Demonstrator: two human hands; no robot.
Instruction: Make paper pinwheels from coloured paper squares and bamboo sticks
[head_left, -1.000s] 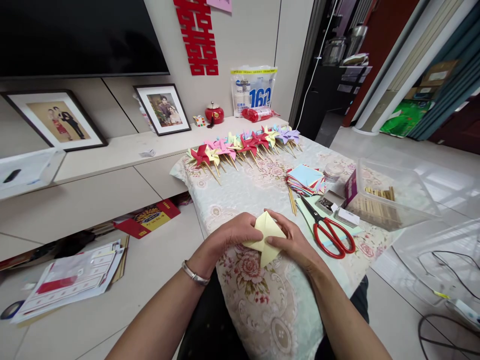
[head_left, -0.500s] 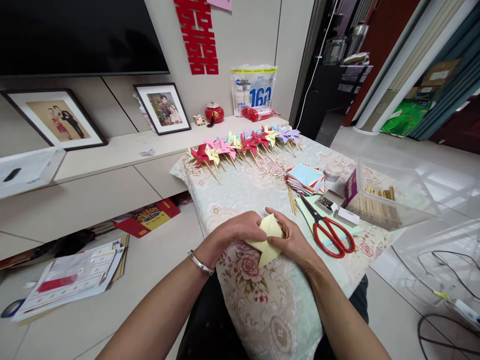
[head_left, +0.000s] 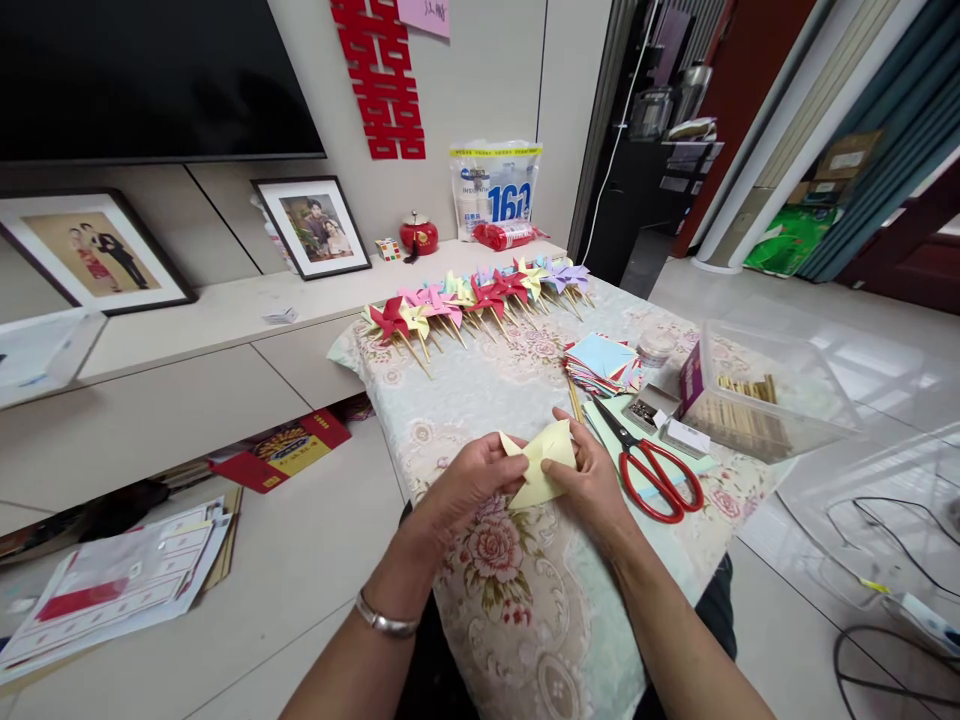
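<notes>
A pale yellow paper piece (head_left: 541, 482) with folded corners is held above the flowered tablecloth (head_left: 517, 590). My left hand (head_left: 474, 482) pinches its left side, thumb on the paper's face. My right hand (head_left: 592, 478) grips the right side, thumb pressed near the centre and fingers behind. Just right of my right hand lie red-handled scissors (head_left: 654, 465), resting on light green paper sheets (head_left: 611, 425). Beyond them sits a stack of coloured square paper (head_left: 602, 360), with thin wooden sticks (head_left: 574, 398) beside it. Finished paper pinwheels (head_left: 487, 297) on sticks line the table's far end.
A clear plastic bin (head_left: 765, 400) holding wooden sticks stands at the table's right. Near the scissors are a small box of metal pins (head_left: 646, 410) and a round clear container (head_left: 656, 348). Framed photos (head_left: 319, 228) and a red jar (head_left: 418, 235) stand on the cabinet.
My left hand has turned from lying over the paper to pinching its left edge. The paper has rotated in my hands, and the camera view has shifted slightly.
</notes>
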